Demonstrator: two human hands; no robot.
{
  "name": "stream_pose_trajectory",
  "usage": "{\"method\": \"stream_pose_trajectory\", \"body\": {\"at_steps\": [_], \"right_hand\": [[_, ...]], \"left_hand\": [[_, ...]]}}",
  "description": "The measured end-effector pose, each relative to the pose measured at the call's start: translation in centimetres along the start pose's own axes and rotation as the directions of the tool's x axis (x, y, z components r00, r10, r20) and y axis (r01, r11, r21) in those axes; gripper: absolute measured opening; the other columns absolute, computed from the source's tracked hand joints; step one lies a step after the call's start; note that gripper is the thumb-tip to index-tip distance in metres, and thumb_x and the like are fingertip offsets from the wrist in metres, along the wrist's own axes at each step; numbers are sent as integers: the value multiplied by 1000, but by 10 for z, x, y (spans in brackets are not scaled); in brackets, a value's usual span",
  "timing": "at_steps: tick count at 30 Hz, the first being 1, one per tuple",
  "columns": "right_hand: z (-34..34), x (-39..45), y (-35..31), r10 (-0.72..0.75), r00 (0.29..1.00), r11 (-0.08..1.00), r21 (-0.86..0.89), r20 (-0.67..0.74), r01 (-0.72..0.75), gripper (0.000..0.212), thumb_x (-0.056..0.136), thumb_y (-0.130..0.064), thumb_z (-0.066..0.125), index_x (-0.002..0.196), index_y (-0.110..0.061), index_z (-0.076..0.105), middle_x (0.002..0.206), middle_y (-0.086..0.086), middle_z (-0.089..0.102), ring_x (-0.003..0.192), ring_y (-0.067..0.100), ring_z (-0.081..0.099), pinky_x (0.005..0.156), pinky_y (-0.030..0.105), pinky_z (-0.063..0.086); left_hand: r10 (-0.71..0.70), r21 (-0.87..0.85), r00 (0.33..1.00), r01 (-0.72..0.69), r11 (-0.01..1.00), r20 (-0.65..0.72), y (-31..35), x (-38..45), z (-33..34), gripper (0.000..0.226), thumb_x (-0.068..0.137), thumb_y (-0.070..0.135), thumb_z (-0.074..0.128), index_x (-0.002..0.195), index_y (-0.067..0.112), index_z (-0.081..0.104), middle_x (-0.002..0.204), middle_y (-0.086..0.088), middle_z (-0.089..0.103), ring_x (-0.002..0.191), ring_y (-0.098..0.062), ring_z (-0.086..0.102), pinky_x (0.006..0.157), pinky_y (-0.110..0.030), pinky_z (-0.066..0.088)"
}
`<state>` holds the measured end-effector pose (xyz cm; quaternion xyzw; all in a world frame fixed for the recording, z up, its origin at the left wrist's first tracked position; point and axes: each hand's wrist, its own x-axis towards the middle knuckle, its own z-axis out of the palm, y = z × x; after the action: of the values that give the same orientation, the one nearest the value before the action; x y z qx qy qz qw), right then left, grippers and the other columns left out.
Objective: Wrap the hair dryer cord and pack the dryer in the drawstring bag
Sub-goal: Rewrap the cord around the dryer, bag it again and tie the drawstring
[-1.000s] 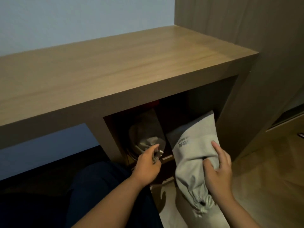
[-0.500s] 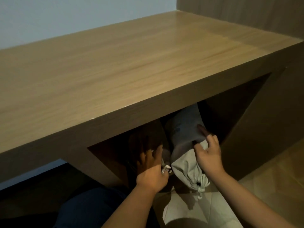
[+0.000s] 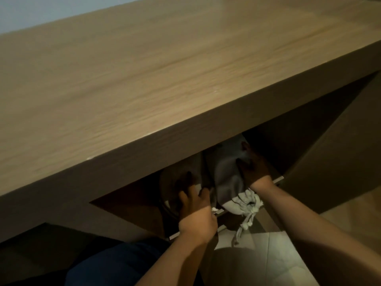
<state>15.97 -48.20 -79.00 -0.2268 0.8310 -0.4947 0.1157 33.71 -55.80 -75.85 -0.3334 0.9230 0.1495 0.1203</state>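
Deeper under the desk point(image 3: 144, 83) goes the drawstring bag point(image 3: 226, 178): right hand point(image 3: 254, 170) grips its cloth, shoving it into the cubby; left hand point(image 3: 195, 211), fingers curled, apparently steadies something alongside, making room.

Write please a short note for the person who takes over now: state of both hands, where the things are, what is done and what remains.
Right hand: grips the grey bag, which lies partly inside the compartment under the desk.
Left hand: reaches into the same compartment beside the bag; what it holds is too dark to tell.
Bag mouth is cinched, drawstring hangs out at the front.
Done: bag appears closed; the dryer is not visible, presumably inside.
Left: set the bag fully in, withdraw both hands.
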Motion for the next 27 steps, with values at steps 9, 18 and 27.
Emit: {"method": "stream_pose_trajectory", "body": {"at_steps": [9,18,27], "right_hand": [[-8,-80,20,139,988,961,-252,71,-117,50,90,-31,63,135,-19,45,146,1,26,133,23,34,104,38,41],[15,-55,12,384,922,847,-415,43,-333,50,94,-18,55,141,-10,39,122,13,47,99,25,58,85,38,52],[16,-38,4,240,969,945,-244,64,-218,67,93,-20,58,149,-31,24,138,11,46,120,32,51,97,48,48]], "left_hand": [[-58,-12,998,59,998,26,14,-9,3,69,90,30,61,144,30,19,151,-14,-16,144,-40,13,102,-42,47],[-19,-70,999,21,997,36,5,-17,-4,57,92,25,57,143,21,29,153,-10,24,134,-26,42,88,-31,52],[0,-203,998,13,979,65,8,-28,-23,41,96,20,54,135,25,43,144,-2,40,129,-19,46,90,-25,44]]}}
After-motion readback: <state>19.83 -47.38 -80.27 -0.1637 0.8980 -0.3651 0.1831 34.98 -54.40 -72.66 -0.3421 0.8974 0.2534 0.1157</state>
